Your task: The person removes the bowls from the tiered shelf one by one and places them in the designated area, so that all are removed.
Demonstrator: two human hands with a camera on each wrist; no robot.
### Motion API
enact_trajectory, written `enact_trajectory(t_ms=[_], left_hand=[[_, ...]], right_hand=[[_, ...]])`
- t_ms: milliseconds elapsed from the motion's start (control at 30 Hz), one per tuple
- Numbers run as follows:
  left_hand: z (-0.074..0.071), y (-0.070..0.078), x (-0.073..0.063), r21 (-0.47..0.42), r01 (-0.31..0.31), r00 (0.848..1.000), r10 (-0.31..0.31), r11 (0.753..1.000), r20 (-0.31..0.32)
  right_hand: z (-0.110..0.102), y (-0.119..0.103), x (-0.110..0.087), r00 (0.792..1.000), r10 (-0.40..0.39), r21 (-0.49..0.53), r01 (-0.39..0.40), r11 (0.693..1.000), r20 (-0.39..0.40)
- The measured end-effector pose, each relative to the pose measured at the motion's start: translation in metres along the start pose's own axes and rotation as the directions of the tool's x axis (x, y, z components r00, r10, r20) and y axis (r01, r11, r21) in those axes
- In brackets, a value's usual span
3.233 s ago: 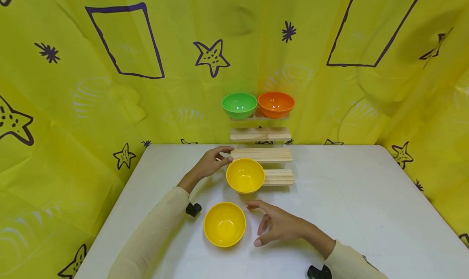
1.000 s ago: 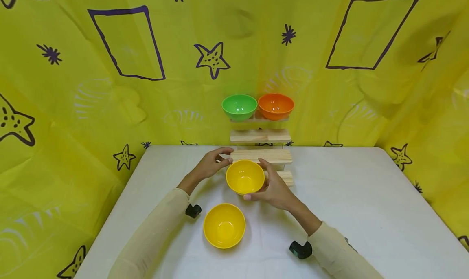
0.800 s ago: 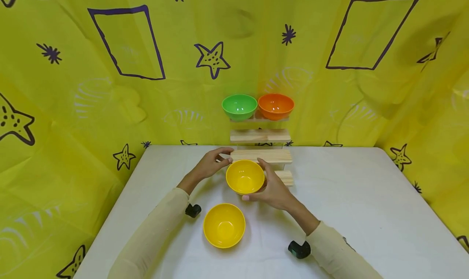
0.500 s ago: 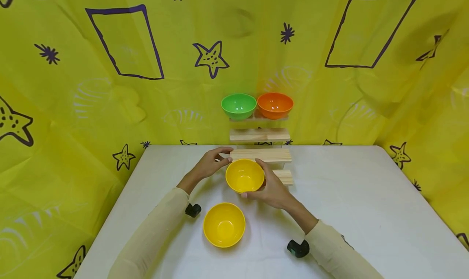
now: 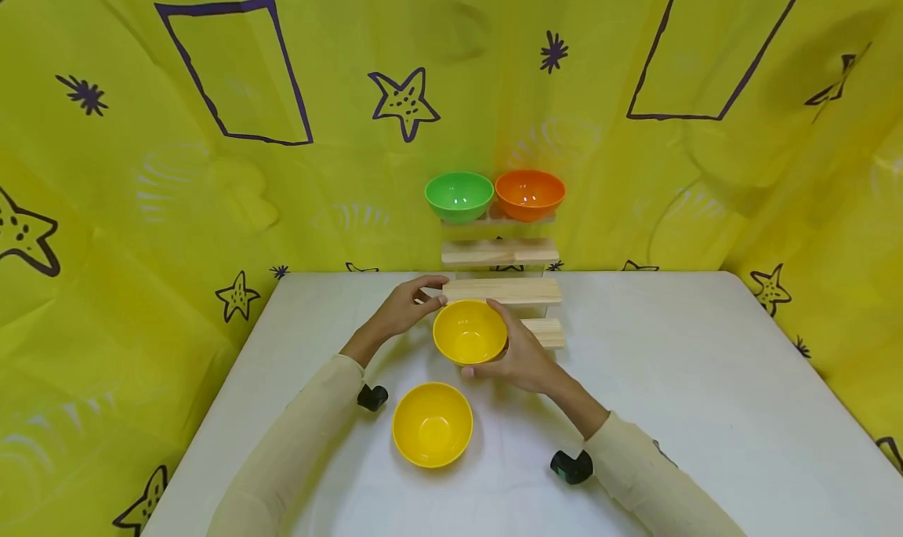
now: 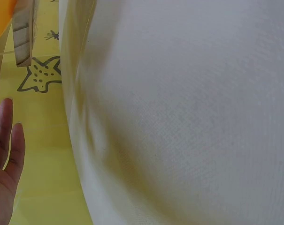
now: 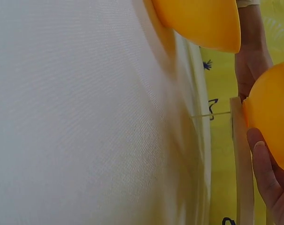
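At the far left we see yellow cloth [image 5: 106,286] printed with stars, then a cream sleeve [image 5: 292,443] with a black fitting [image 5: 372,397] by its cuff. Beyond the cuff, the left hand [image 5: 402,310] has its fingertips at the left end of the rack [image 5: 494,292], at the second board up; we cannot tell whether they grip it or only touch it. Nearer us, the near bowl [image 5: 433,425], yellow, stands upright on the white table [image 5: 705,404]. The green bowl [image 5: 459,197] is on the rack's top board, left side. Below it, at the left end of the lowest board, is the held bowl [image 5: 469,331], yellow and mouth up. The right hand [image 5: 518,357] grasps its right side, fingers behind, thumb in front under the rim. The orange bowl [image 5: 530,195] sits just right of the green one.
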State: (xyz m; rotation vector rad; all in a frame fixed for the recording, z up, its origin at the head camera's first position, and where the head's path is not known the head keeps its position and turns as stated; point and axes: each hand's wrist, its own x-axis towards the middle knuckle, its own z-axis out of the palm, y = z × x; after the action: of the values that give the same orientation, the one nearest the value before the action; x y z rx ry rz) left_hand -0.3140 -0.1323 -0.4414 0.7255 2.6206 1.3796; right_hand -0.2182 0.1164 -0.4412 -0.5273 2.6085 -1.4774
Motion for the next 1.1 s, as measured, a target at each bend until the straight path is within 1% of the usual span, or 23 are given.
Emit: enact_trajectory(t_ms=[300, 600, 900, 1100], left_hand=[[-0.0018, 0.0014, -0.0001, 0.014, 0.006, 1.0, -0.006, 1.0, -0.003], [-0.002, 0.0015, 0.0002, -0.001, 0.015, 1.0, -0.015, 1.0, 0.003], [-0.002, 0.0012, -0.0009, 0.003, 0.022, 1.0, -0.022, 1.0, 0.001], [-0.0011, 0.0026, -0.002, -0.001, 0.023, 1.0, -0.023, 1.0, 0.003]], right_hand=[[-0.0006, -0.0013, 0.0007, 1.0, 0.006, -0.018, -0.006, 1.0, 0.003], [-0.0016, -0.0005, 0.0006, 1.0, -0.009, 0.011, 0.009, 1.0, 0.005], [-0.0035, 0.0042, -0.0009, 0.998, -0.042, 0.044, 0.041, 0.998, 0.036], [-0.0065, 0.0042, -0.0045, 0.998, -0.044, 0.065, 0.041, 0.997, 0.043]])
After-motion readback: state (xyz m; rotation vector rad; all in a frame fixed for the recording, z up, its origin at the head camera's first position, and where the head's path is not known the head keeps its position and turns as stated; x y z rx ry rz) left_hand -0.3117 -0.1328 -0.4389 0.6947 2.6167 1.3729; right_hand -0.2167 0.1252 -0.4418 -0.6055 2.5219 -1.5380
